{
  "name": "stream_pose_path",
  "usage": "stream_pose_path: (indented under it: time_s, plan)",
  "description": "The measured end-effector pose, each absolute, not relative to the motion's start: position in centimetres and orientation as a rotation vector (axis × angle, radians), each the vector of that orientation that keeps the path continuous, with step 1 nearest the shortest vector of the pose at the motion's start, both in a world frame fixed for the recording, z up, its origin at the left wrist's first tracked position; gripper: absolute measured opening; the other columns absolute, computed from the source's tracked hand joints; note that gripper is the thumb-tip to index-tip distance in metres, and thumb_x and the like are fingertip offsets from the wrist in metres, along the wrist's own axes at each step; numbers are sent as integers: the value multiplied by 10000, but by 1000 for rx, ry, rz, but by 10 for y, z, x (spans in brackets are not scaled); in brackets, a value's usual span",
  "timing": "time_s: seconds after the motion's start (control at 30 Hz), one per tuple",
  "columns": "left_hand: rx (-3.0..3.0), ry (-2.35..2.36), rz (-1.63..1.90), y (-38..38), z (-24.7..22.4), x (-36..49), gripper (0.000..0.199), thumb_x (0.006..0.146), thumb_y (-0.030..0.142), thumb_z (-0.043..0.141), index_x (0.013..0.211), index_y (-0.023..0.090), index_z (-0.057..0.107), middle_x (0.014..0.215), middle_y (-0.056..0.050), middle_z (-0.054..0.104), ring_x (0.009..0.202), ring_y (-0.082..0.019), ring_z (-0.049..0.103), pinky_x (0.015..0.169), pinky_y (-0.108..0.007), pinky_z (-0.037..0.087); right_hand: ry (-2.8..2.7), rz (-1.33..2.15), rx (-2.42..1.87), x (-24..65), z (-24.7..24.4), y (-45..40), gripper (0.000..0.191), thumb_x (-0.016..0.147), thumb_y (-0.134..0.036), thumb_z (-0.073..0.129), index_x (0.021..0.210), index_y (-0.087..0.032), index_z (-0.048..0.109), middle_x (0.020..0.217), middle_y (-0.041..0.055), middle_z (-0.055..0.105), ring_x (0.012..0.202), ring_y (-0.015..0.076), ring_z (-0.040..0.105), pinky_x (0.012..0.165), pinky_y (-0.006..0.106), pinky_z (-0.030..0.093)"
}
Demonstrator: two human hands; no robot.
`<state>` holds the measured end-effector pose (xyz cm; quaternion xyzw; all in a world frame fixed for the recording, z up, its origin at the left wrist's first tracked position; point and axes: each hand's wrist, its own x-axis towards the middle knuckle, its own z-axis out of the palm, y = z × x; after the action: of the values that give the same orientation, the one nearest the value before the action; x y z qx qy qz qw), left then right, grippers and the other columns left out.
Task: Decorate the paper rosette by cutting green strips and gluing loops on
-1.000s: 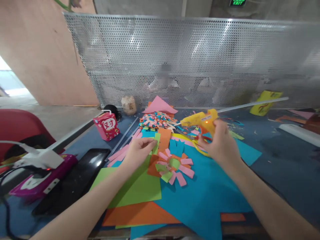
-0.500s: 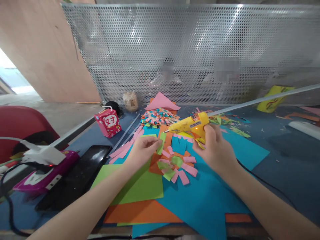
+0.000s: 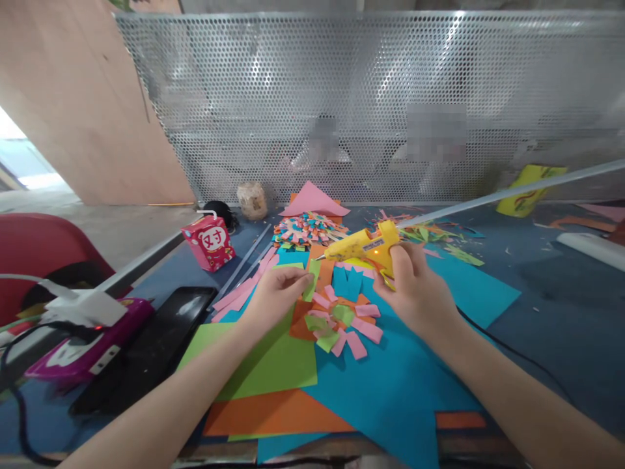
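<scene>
My right hand (image 3: 415,277) is wrapped round the handle of a yellow glue gun (image 3: 359,247), which has a small orange light glowing on its side. The gun's nozzle points left, at the upper end of a green strip (image 3: 313,279). Between the thumb and fingers of my left hand (image 3: 283,290) I pinch that strip. Just below the hands lies a flower shape (image 3: 344,316) of pink, green and orange strips. Blue notched pieces (image 3: 347,283) rest at its upper edge. Whether the nozzle touches the strip, I cannot tell.
Sheets of blue (image 3: 385,384), green (image 3: 258,365) and orange (image 3: 273,413) lie under the hands. Behind is a pile of cut strips (image 3: 310,228). To the left are a pink drink carton (image 3: 209,242), a black phone (image 3: 180,326) and a purple power strip (image 3: 122,326). A perforated metal screen (image 3: 366,78) stands behind.
The view has shifted slightly, so everything sits a little further left. Both hands keep the same grip, with the nozzle still at the green strip.
</scene>
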<state>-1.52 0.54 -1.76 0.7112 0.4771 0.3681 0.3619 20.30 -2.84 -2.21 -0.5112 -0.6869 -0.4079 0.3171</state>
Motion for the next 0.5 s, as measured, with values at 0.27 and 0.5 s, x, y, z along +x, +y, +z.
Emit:
stream_pose_path:
  time_s: [0.27, 0.5]
  plan:
    - [1758, 1229, 1009, 4, -12, -16, 238, 709, 360, 532, 625, 148, 604, 540, 29, 493, 512, -87, 404, 497, -198, 344, -1840, -1078, -1357, 204, -19, -30, 279, 742, -222, 473, 992, -129, 392, 898, 124, 562, 683, 185, 580, 367, 211, 401]
    - [1774, 1232, 1013, 5, -13, -16, 221, 697, 337, 545, 596, 152, 607, 495, 37, 497, 448, -75, 388, 453, -200, 310, -1823, -1075, -1361, 203, -20, -31, 286, 739, -215, 474, 998, -131, 388, 922, 126, 567, 663, 173, 580, 370, 209, 401]
